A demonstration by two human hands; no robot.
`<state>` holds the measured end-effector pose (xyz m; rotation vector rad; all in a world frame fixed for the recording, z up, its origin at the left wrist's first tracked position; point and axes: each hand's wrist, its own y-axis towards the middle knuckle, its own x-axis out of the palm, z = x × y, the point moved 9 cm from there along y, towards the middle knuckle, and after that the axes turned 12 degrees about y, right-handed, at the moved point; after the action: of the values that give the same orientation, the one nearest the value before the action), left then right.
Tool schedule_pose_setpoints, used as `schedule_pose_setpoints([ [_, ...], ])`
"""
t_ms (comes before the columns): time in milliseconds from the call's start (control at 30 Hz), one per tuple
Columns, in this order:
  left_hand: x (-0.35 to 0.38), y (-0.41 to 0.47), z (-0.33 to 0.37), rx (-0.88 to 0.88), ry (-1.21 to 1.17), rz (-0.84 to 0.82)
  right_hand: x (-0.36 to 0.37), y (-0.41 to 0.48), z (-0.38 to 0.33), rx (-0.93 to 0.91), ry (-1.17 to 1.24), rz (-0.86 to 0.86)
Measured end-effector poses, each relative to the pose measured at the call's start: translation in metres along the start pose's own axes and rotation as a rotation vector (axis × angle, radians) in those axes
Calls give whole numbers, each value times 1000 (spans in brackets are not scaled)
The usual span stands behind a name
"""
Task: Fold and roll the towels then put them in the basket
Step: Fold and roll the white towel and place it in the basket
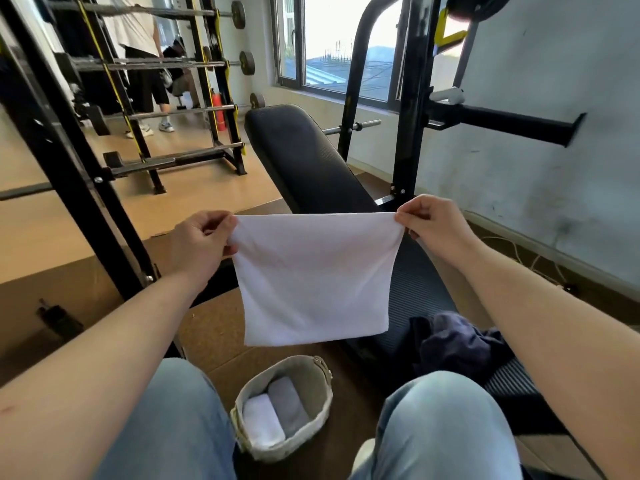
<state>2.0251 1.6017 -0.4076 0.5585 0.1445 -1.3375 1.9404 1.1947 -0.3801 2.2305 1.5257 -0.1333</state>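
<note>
A white towel [315, 275] hangs in the air in front of me, folded once and stretched flat. My left hand [201, 242] pinches its upper left corner and my right hand [433, 225] pinches its upper right corner. Below it, between my knees, a beige basket [311, 372] stands on the floor. Inside it lie a rolled white towel [263, 424] and a rolled grey towel [287, 403], side by side. A crumpled dark blue towel [457, 344] lies on the bench beside my right knee.
A black padded weight bench [304, 157] stretches ahead under the towel. A black barbell rack [221, 98] stands at the left, another frame [415, 98] at the right by the wall. A person's legs [152, 91] are seen far left.
</note>
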Motion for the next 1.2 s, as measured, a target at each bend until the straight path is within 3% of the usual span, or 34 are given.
schedule_pose_setpoints([
  [133, 11, -7, 5, 279, 395, -49, 13, -3, 20, 64, -130, -112],
  [200, 19, -8, -2, 305, 452, -83, 19, -4, 29, 90, -149, -123],
  [433, 34, -7, -42, 11, 189, -148, 44, -8, 70, 296, 207, -59],
  [733, 30, -4, -94, 0, 369, -269, 105, -5, 108, 387, 204, -22],
  [900, 8, 3, -144, -261, 255, -115, 149, -4, 124, 427, 110, -32],
  [1033, -7, 7, -175, -435, 325, -3, 182, -2, 130, 456, 47, -36],
  [1200, 1, 3, -192, -588, 324, 38, 211, -4, 144, 480, -17, -30],
])
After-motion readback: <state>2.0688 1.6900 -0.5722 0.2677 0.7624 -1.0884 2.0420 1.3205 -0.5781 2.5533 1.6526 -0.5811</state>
